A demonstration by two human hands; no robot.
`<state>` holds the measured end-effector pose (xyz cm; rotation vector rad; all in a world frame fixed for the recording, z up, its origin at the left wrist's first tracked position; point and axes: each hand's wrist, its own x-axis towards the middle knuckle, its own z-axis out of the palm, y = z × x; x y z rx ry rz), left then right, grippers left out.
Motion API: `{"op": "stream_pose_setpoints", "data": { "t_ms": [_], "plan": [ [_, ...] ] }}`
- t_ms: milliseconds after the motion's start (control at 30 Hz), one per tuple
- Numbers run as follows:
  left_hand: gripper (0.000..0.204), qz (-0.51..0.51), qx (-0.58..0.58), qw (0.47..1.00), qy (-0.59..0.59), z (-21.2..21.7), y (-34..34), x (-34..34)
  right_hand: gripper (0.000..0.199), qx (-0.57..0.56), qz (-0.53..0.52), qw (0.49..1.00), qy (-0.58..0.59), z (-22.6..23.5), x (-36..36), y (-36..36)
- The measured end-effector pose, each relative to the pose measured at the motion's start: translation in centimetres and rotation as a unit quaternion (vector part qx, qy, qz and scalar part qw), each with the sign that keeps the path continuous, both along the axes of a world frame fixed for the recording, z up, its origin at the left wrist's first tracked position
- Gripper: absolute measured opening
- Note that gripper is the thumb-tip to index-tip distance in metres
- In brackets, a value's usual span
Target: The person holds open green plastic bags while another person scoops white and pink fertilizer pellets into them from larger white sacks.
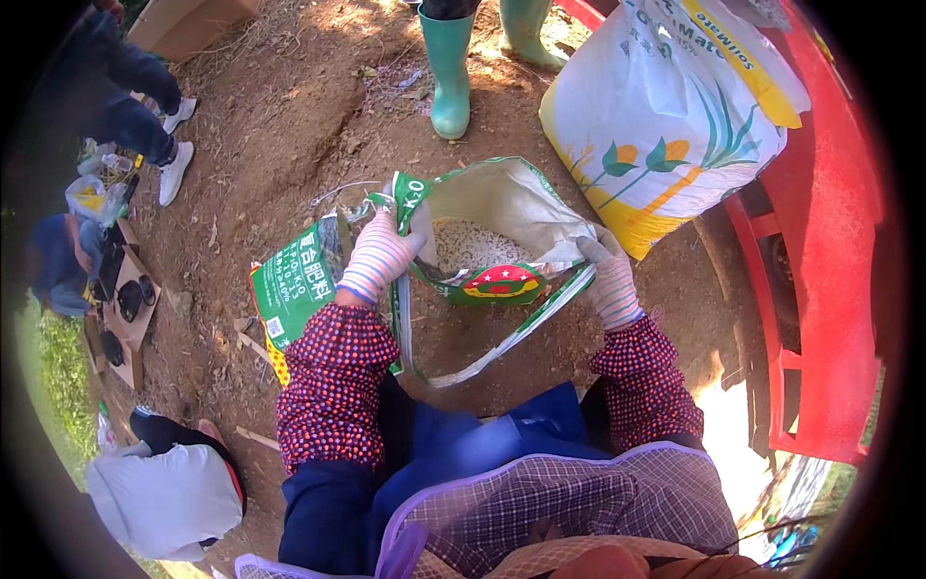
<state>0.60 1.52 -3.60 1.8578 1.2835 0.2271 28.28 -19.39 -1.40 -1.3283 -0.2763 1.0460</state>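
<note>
While both gloved hands pinch its rim, green-white sack [502, 232] gapes open.
L hand [381, 253] & R hand [608, 280] closed on opposite mouth edges; pale granules [473, 246] inside, betw. grips. Flat green bag [294, 289] just left of L grip, on bare brown dirt [289, 135]. Beyond: big white sack [666, 125], green boots [449, 72].

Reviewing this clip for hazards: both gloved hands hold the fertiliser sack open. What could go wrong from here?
1. The sack is held up only at its rim by the left hand and right hand; a slipped grip could slump it and spill the white granules onto the dirt.
2. The green boots stand close behind; a spill could reach them.
</note>
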Motion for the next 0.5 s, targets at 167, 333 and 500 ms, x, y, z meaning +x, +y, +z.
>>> {"op": "stream_pose_setpoints", "data": {
  "t_ms": [167,333,500],
  "plan": [
    [0.062,0.049,-0.003,0.999,0.005,-0.2,-0.1,0.4,0.038,-0.026,0.01,0.999,-0.025,1.4,-0.5,0.3],
    [0.059,0.082,-0.025,0.996,-0.022,1.7,-0.4,1.9,0.037,-0.001,0.0,0.999,-0.044,-0.1,0.8,0.0],
    [0.053,0.094,-0.006,0.995,-0.017,1.0,-0.5,2.2,0.036,-0.004,0.0,0.999,-0.033,-0.1,0.9,-0.2]
  ]
}}
